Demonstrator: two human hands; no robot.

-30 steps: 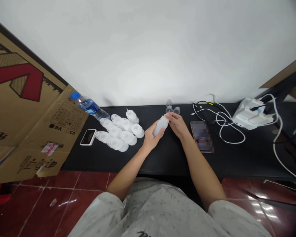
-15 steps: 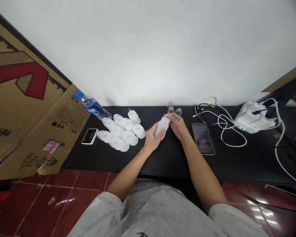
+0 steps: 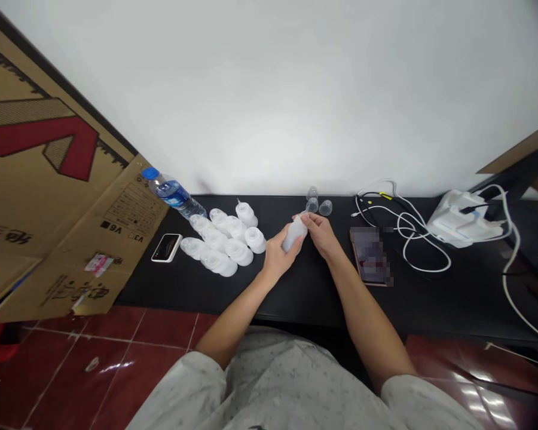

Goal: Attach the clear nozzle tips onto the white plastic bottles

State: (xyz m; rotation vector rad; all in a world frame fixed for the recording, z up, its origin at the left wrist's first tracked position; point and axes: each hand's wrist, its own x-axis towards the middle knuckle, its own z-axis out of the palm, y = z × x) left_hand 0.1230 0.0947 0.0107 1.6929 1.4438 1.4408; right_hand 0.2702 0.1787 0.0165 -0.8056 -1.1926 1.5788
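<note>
My left hand is wrapped round a translucent white squeeze bottle, held tilted above the black surface. At the bottle's top end my right hand pinches near a thin nozzle; whether its fingers grip the nozzle or the neck is too small to tell. Several similar white bottles stand grouped to the left of my hands. One bottle at the back of the group has a thin nozzle pointing up. Just beyond my right hand are small clear caps.
A water bottle, a small white device and a large cardboard box are on the left. To the right lie a phone, white cables and a white power adapter. A white wall rises behind.
The view has shifted slightly. My right hand's fingers have moved a little at the bottle's top, and a thin nozzle now shows there. The left hand keeps its hold.
</note>
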